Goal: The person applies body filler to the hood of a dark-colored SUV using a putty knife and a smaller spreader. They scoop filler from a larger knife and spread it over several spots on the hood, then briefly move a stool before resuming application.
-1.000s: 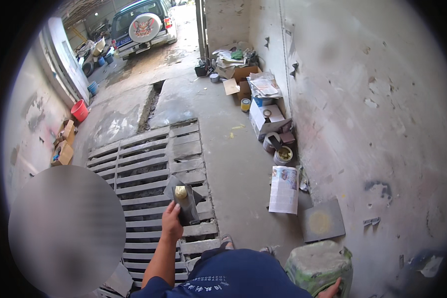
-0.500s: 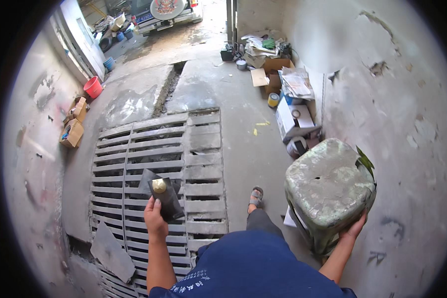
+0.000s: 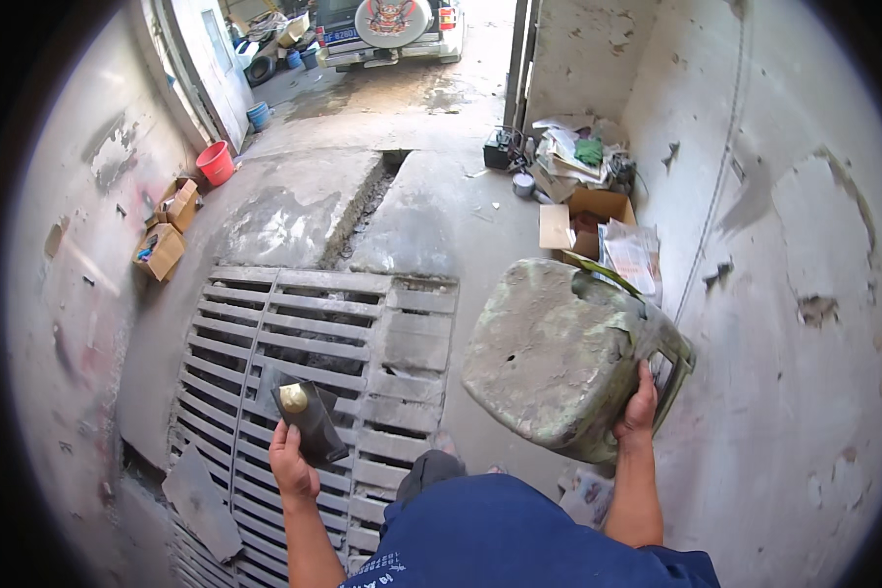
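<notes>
My left hand (image 3: 292,463) is closed on a black flat piece (image 3: 314,436) with a pale gold, rounded lump on its upper end. A thin grey sheet-like edge shows behind it; I cannot make out its exact kind. On the right, my right hand (image 3: 639,407) grips a square plastic stool (image 3: 549,343) by its side, at an opening below the seat. The stool hangs tilted off the floor, its dirty, blotched green-grey seat turned up toward me. A torn, ragged spot with a green strip shows at the seat's far edge.
Under my left hand lies a slotted floor grate (image 3: 314,323), with a loose slab (image 3: 203,500) beside it. A trench (image 3: 367,206) cuts the floor ahead. Cartons (image 3: 162,250) and a red bucket (image 3: 217,164) line the left wall. A box (image 3: 598,208) and papers stand right; a car (image 3: 392,29) is outside.
The stool has swung left and farther from me, and turned so its side opening shows. My left hand moved slightly left and lower, still holding the black piece. I have stepped forward.
</notes>
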Available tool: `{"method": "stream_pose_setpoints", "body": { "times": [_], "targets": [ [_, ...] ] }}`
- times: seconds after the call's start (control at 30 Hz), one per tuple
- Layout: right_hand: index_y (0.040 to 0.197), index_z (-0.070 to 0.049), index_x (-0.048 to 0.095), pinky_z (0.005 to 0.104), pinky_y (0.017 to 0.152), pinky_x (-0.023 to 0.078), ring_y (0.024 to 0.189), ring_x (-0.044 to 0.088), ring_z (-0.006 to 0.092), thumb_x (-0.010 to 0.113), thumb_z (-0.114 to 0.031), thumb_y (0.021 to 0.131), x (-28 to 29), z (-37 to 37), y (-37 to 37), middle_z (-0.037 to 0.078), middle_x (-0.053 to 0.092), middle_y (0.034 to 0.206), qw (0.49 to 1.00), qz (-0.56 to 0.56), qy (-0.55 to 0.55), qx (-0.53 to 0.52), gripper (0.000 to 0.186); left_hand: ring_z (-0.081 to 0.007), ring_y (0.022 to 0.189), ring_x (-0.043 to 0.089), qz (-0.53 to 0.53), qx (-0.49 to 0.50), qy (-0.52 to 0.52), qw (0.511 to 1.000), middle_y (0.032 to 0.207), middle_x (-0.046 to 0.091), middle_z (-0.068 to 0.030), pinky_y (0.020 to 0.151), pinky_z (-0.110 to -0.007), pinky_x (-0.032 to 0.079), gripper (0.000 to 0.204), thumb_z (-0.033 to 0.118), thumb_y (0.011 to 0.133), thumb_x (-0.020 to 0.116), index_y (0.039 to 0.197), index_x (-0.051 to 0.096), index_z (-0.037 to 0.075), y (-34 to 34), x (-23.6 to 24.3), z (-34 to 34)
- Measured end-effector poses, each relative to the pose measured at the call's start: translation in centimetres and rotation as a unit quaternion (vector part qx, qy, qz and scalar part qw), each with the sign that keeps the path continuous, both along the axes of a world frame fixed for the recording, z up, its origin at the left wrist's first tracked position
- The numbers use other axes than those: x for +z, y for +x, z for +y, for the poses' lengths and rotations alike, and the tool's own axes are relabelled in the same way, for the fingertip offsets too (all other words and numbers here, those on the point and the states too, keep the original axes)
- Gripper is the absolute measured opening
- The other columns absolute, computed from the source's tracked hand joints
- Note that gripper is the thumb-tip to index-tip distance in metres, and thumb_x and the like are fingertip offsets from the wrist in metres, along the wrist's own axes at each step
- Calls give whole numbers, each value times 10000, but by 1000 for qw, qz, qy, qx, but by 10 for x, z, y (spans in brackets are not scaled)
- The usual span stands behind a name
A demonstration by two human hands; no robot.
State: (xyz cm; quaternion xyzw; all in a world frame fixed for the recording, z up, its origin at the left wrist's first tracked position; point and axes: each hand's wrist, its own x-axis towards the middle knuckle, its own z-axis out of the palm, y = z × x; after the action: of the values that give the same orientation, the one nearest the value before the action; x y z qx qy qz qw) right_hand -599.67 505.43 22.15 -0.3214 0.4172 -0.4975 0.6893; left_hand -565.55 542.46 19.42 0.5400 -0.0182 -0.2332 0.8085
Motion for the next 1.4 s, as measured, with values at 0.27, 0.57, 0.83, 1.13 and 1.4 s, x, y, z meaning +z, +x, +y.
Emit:
{"method": "stream_pose_setpoints", "body": {
  "times": [0.27, 0.57, 0.83, 1.13, 1.4],
  "targets": [
    [1208, 9, 547, 334, 919, 461, 1013, 605, 205, 440, -346, 966, -28, -163, 193, 96, 626, 1144, 988, -38, 5, 150, 442, -196, 1006, 604, 34, 78, -36, 996, 1143, 621, -109, 918, -321, 462, 319, 67, 935, 455, 1230, 523, -34, 148, -84, -132],
    [1269, -12, 506, 359, 951, 457, 1053, 601, 225, 352, -383, 977, -30, -339, 382, 116, 613, 1186, 982, -60, 15, 176, 497, -222, 1029, 595, -8, 54, -52, 997, 1155, 610, -118, 936, -344, 455, 350, 96, 911, 455, 1231, 517, -31, 332, -31, -313],
    [1172, -27, 580, 325, 896, 469, 961, 626, 197, 406, -370, 962, -67, -526, 569, 75, 657, 1081, 971, -76, 11, 224, 438, -236, 1071, 571, 9, 134, -12, 991, 1178, 591, -131, 963, -355, 432, 405, 105, 895, 472, 1267, 489, -55, 458, -67, -479],
    [1088, -6, 606, 304, 847, 470, 912, 612, 172, 443, -338, 960, -64, -700, 782, 83, 654, 1021, 951, -2, 0, 309, 391, -191, 1057, 575, 17, 210, -22, 977, 1155, 606, -70, 957, -320, 425, 374, 142, 886, 479, 1226, 530, -8, 611, -74, -622],
    [1079, 5, 620, 283, 846, 440, 884, 593, 156, 435, -374, 966, -75, -826, 999, 79, 654, 997, 953, -17, 10, 301, 437, -192, 1049, 574, 43, 202, -43, 977, 1154, 603, -57, 954, -334, 421, 337, 160, 887, 487, 1190, 556, 27, 821, -153, -762]
  ]
}}
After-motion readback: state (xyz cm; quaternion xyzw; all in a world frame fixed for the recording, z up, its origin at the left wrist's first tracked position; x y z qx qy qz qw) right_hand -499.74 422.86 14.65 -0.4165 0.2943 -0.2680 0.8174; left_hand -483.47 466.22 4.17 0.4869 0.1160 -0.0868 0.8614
